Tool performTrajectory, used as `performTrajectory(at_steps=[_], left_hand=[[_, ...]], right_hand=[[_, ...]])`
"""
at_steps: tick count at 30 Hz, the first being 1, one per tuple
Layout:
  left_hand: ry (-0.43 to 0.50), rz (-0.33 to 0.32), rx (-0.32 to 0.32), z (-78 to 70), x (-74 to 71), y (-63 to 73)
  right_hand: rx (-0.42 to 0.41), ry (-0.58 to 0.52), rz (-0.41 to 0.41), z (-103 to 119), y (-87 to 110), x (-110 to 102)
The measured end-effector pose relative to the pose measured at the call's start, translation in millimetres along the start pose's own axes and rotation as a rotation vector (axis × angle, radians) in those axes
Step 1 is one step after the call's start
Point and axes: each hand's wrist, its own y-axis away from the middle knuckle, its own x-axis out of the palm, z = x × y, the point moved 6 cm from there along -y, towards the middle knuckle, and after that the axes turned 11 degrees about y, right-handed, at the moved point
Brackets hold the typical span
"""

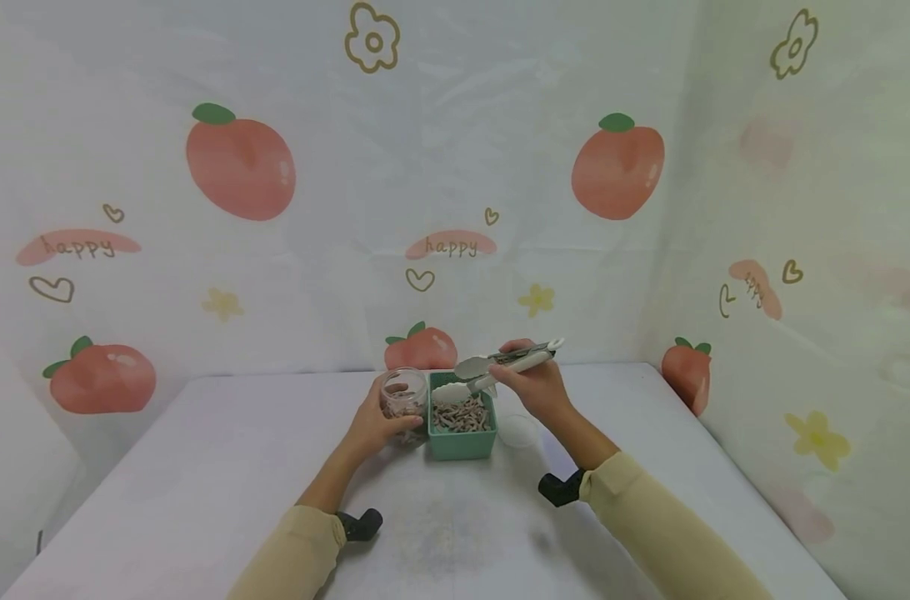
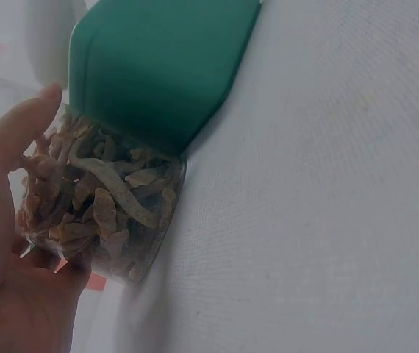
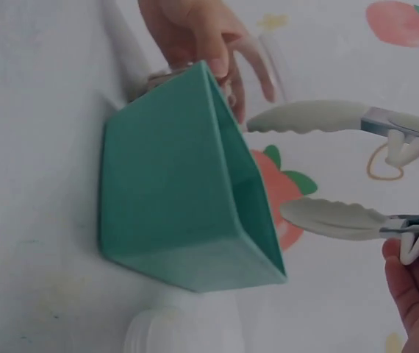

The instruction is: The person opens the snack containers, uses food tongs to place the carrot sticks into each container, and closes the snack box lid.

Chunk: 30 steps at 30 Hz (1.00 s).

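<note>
My left hand is wrapped around a clear jar, which stands against the left side of a green box. Brown dried twisted pieces partly fill the jar in the left wrist view. The green box holds a layer of similar dried pieces. My right hand grips a pair of tongs with pale scalloped heads. Those heads stand apart over the box's opening, with nothing visible between them in the right wrist view.
A round whitish lid lies on the white table just right of the box. Behind the table hangs a white backdrop with printed fruit, and another stretch of it borders the right side.
</note>
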Motion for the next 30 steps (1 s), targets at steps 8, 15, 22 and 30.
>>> performTrajectory(at_steps=[8,15,22,30], left_hand=[[-0.006,-0.005,-0.003,-0.3,0.0,1.2],[-0.007,-0.007,-0.001,0.0,-0.3,0.4],[-0.007,-0.009,-0.002,1.3,-1.3,1.1],[-0.010,-0.007,0.006,-0.7,-0.7,0.8]], right_hand=[[0.008,0.028,0.101,-41,-4.6,18],[0.037,0.104,0.139,-52,-1.5,26],[0.052,0.138,0.125,-57,-2.7,35],[0.060,0.173,0.040,-64,-6.4,42]])
